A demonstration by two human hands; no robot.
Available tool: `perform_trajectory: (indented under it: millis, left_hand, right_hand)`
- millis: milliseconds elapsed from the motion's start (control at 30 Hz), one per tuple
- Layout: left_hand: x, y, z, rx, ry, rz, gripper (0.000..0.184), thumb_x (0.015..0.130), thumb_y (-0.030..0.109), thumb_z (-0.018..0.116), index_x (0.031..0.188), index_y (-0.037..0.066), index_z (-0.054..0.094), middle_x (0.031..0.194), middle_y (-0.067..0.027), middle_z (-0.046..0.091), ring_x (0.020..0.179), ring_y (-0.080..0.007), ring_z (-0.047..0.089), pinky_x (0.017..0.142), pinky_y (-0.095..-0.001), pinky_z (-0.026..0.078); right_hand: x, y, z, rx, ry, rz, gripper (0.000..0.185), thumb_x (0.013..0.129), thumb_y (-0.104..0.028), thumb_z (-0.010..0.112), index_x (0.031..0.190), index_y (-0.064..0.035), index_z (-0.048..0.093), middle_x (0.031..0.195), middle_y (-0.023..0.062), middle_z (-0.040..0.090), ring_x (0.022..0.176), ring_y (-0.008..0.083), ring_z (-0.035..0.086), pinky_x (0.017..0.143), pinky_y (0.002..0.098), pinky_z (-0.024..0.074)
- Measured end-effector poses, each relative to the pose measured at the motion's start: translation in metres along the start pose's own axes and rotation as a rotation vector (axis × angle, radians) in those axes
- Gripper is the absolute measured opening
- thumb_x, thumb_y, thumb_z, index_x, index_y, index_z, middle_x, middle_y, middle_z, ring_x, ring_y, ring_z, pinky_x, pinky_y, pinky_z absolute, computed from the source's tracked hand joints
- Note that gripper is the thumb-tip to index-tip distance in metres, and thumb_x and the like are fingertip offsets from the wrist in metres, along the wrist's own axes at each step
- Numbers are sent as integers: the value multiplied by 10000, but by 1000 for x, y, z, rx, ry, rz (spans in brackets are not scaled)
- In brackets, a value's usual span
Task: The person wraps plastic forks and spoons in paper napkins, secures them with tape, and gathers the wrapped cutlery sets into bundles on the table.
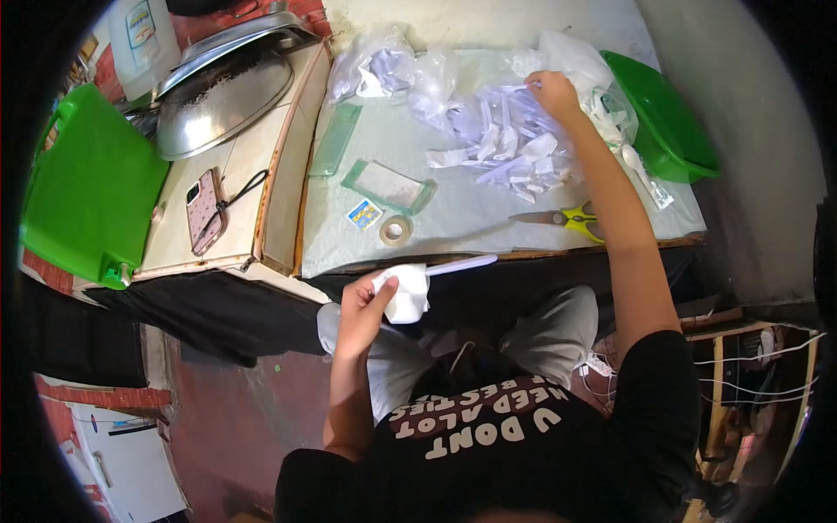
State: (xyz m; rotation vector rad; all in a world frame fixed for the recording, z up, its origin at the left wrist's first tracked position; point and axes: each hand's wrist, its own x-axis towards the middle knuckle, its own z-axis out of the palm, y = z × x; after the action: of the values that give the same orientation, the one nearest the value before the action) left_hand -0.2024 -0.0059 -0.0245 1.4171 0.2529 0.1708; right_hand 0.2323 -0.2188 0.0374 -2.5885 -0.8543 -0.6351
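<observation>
My left hand [364, 309] is closed on a folded white paper napkin [408, 296] in front of the table edge. The pale handle of a plastic utensil [462, 265] sticks out of the napkin to the right; its other end is hidden. My right hand [555, 94] reaches to the far side of the table, fingers pinched at the back of a pile of napkin-wrapped plastic utensils [506, 139]. What the fingertips hold there is too small to make out. Clear plastic bags [384, 65] with white contents lie behind the pile.
Yellow-handled scissors [567, 220], a tape roll [395, 230], a small printed card [364, 214] and a clear green-edged pack [388, 186] lie on the table. A green basin [658, 118] stands back right. On the left counter are a phone [206, 213] and a metal lid [227, 105].
</observation>
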Motion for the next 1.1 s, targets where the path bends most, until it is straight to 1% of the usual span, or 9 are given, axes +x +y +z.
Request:
perform_trajectory:
  millis: [167, 300, 433, 533, 600, 767, 800, 967, 1100]
  left_hand:
    - [21, 15, 10, 81, 28, 31, 242, 924, 155, 546, 1029, -46, 630, 844, -13, 652, 711, -40, 555, 642, -188, 433]
    - [41, 21, 22, 121, 0, 87, 233, 919, 147, 550, 1022, -47, 629, 844, -12, 650, 726, -41, 548, 662, -191, 422]
    - [56, 30, 37, 125, -62, 90, 218, 916, 138, 550, 993, -50, 629, 820, -1, 640, 719, -40, 544, 657, -195, 420]
    - [64, 31, 50, 94, -84, 101, 219, 917, 141, 548, 1002, -44, 630, 829, -7, 643, 714, -43, 550, 641, -199, 425]
    - [67, 28, 57, 79, -82, 93, 223, 920, 146, 546, 1010, -40, 631, 833, -13, 646, 712, -45, 554, 632, -203, 429]
    - [73, 27, 83, 319, -39, 220, 268, 913, 171, 556, 1017, -67, 624, 783, 3, 628, 690, -32, 522, 604, -195, 416]
    - [72, 36, 88, 344, -78, 199, 261, 913, 166, 555, 1011, -65, 627, 768, 3, 627, 669, -33, 524, 586, -198, 417]
    - [76, 32, 95, 235, -105, 180, 249, 916, 135, 542, 1037, -70, 614, 758, -17, 632, 655, -43, 526, 567, -210, 417]
    - [70, 41, 101, 221, -139, 205, 244, 917, 101, 528, 1076, -67, 606, 809, -37, 646, 683, -53, 546, 595, -200, 435]
  right_hand:
    - [-58, 3, -46, 108, 372, 109, 138, 770, -178, 648, 898, -152, 692, 783, 114, 671, 729, 304, 649, 689, 368, 507]
    - [-139, 15, -88, 877, 481, 445, 241, 889, -227, 584, 1077, -78, 607, 789, 37, 663, 692, 129, 599, 596, 298, 454]
    - [-218, -3, -98, 1246, 435, 585, 266, 965, -303, 446, 1056, -75, 549, 708, 0, 548, 634, 66, 453, 565, 211, 355]
    - [-251, -55, -107, 1118, 183, 638, 221, 978, -312, 408, 945, -102, 465, 651, -9, 477, 565, 63, 425, 534, 209, 347]
    - [-265, -67, -100, 1253, 135, 590, 218, 977, -277, 424, 1057, -82, 478, 648, -26, 396, 563, 53, 367, 524, 196, 339]
    - [-266, -96, -108, 833, 215, 414, 233, 952, -180, 480, 1028, -7, 616, 785, 14, 563, 645, 65, 426, 592, 223, 369]
    - [-259, -99, -100, 800, 336, 255, 141, 892, -83, 552, 963, 7, 635, 885, 50, 618, 702, 125, 498, 637, 252, 397]
    - [-251, -120, -102, 595, 333, -54, 243, 763, -38, 643, 1003, -66, 665, 925, 102, 628, 793, 254, 569, 733, 285, 434]
    - [-244, -122, -95, 453, 300, -139, 276, 764, -29, 631, 1031, -91, 664, 970, 81, 643, 882, 268, 597, 761, 312, 453]
